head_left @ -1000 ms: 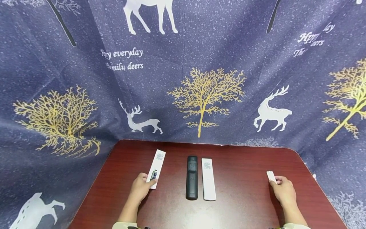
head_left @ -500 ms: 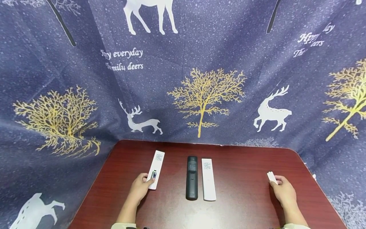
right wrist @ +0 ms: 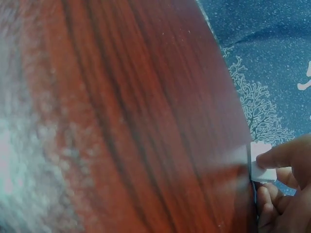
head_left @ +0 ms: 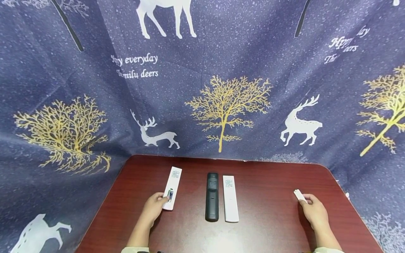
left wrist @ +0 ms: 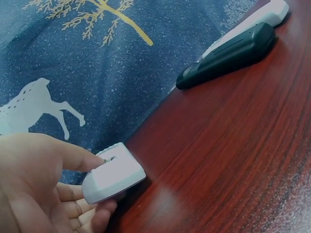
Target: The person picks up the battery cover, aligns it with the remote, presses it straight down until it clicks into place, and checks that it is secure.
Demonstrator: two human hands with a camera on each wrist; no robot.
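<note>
My left hand [head_left: 154, 206] grips the near end of a white remote control [head_left: 174, 181], thumb on top by its uncovered battery compartment. Batteries [head_left: 170, 195] show in that compartment. In the left wrist view the white remote [left wrist: 114, 174] is seen end-on, the fingers curled beneath it. Far off to the right, my right hand [head_left: 315, 212] pinches a small white battery cover [head_left: 299, 195] between thumb and fingers. The right wrist view shows the same white cover [right wrist: 262, 167], its near part hidden by the thumb.
A black remote [head_left: 212, 198] and a second white remote [head_left: 230, 200] lie side by side mid-table, backs up. The reddish-brown table [head_left: 262, 182] meets a blue printed cloth [head_left: 202, 52] along its far edge.
The left thumb has slid back toward the compartment's near side, showing more of the batteries. My right hand has turned the small cover slightly to the left.
</note>
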